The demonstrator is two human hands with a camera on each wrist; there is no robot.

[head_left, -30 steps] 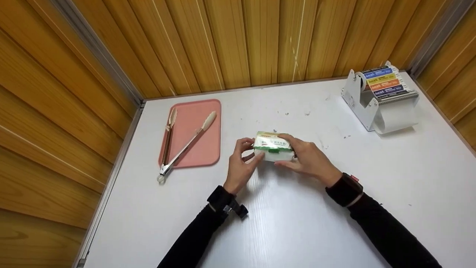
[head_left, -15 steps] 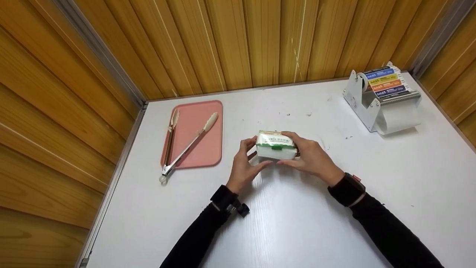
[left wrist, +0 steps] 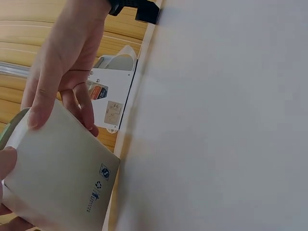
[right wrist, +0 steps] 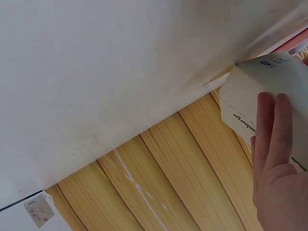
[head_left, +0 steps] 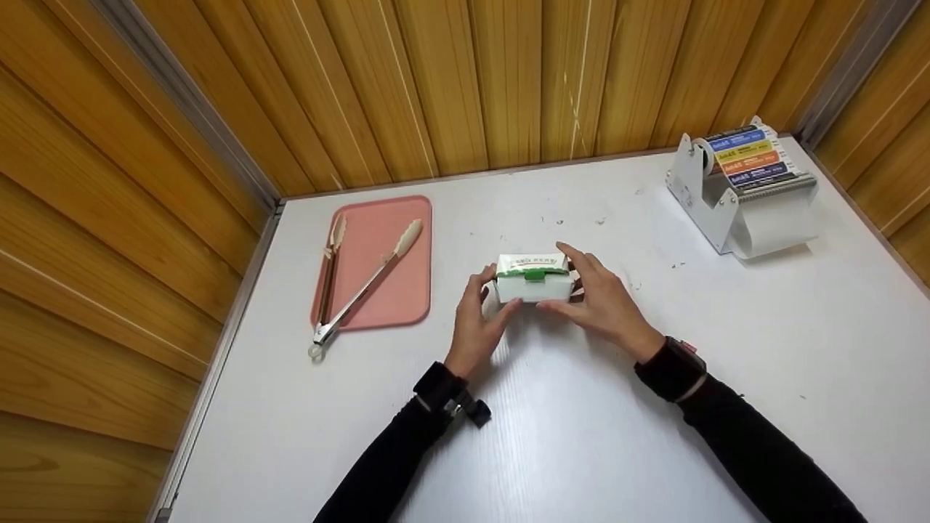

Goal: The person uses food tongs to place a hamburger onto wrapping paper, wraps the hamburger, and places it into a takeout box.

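A white paper hamburger box with a green tab on its front is held between both hands over the table, its lid down. My left hand grips its left side, thumb at the lower front edge. My right hand holds the right side, with the thumb low at the front and the index finger raised beside the lid. Small blue marks show on the box's underside in the left wrist view. In the right wrist view two right fingers lie straight along a side printed "Hamburger".
Left on the white table lies a pink tray with metal tongs spread across it. A dispenser with colour-banded label rolls stands at the back right. Wood-patterned panels rise behind the table.
The box has tilted so its front faces me more and its top less. My left thumb came off the front and is back at the lower edge; the right index finger lifted off the lid.
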